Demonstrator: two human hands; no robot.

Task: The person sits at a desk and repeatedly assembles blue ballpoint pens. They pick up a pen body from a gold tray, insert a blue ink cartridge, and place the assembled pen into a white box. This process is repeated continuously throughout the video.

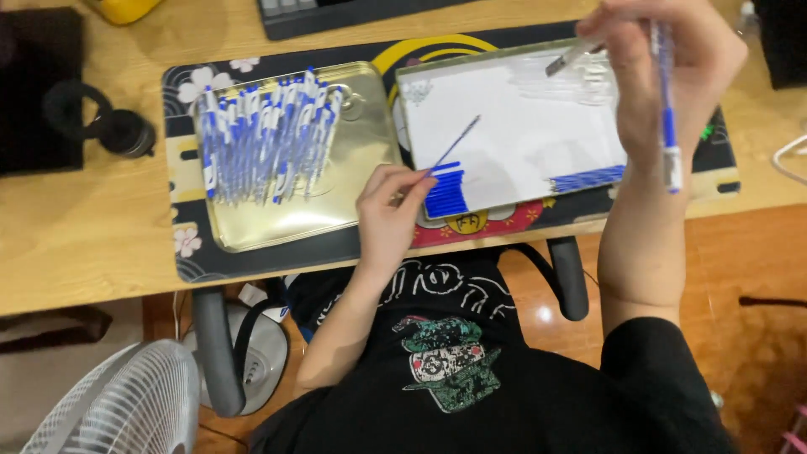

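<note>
On the wooden table [84, 244], a gold metal tray [353, 181] holds finished blue pens [261, 139]. Your right hand [672, 76] grips an upright blue-and-clear pen [667, 109]; your left hand [388, 214] pinches a thin blue refill [454, 145] over the white tray [513, 134].

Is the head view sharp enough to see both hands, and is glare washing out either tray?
Head view: the raised right hand and its blue-and-clear plastic pen are motion-smeared; the left hand pinching a thin blue refill is sharper; soft glare sheens the gold metal tray.
</note>
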